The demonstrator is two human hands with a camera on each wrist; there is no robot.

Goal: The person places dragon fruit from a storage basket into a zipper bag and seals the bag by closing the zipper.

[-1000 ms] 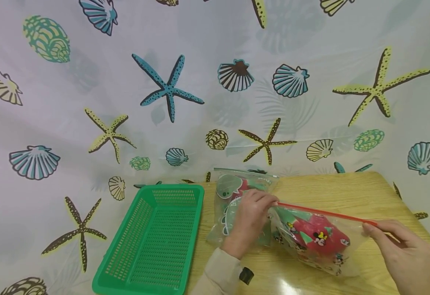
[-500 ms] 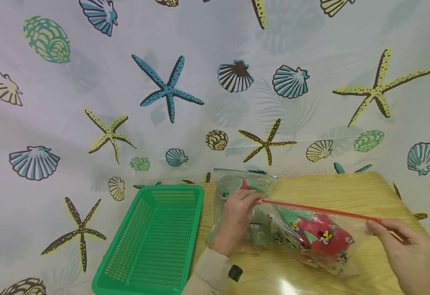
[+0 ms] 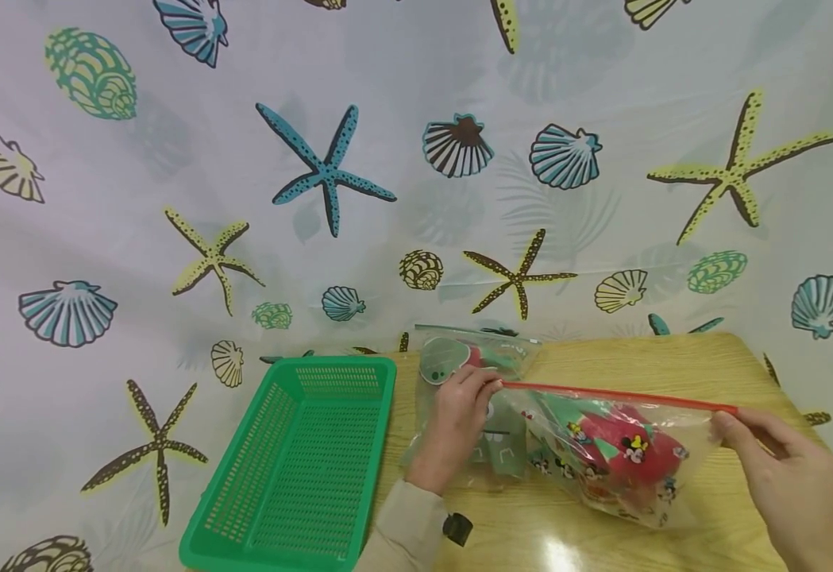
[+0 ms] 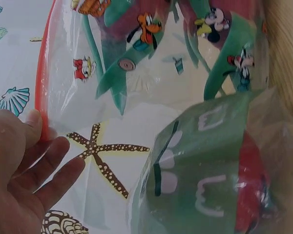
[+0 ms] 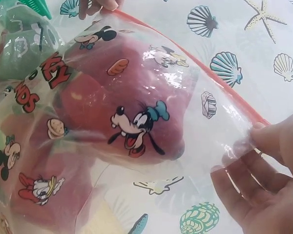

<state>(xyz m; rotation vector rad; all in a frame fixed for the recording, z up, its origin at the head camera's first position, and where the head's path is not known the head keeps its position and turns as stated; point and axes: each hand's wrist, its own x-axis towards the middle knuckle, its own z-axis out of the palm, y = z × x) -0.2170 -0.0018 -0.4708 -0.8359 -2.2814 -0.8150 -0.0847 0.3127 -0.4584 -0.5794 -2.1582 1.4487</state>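
A clear zip bag (image 3: 605, 461) with a red seal strip (image 3: 616, 395) holds red and green cartoon-print cloth (image 5: 122, 122). My left hand (image 3: 459, 417) pinches the seal's left end (image 4: 41, 131) between thumb and fingers. My right hand (image 3: 788, 485) pinches the bag's right corner (image 5: 256, 124), so the seal is stretched taut above the wooden table (image 3: 673, 361). A second clear bag (image 3: 459, 361) with green and red contents (image 4: 205, 180) lies behind and under my left hand.
A green plastic basket (image 3: 302, 461) with nothing in it stands at the table's left end. A curtain printed with shells and starfish (image 3: 330, 171) hangs behind the table. The table's right edge (image 3: 802, 413) lies beside my right hand.
My left hand has slid left along the red seal, from near the bag's middle to its left end. The bag is pulled tauter and slightly higher. My right hand stays at the right corner.
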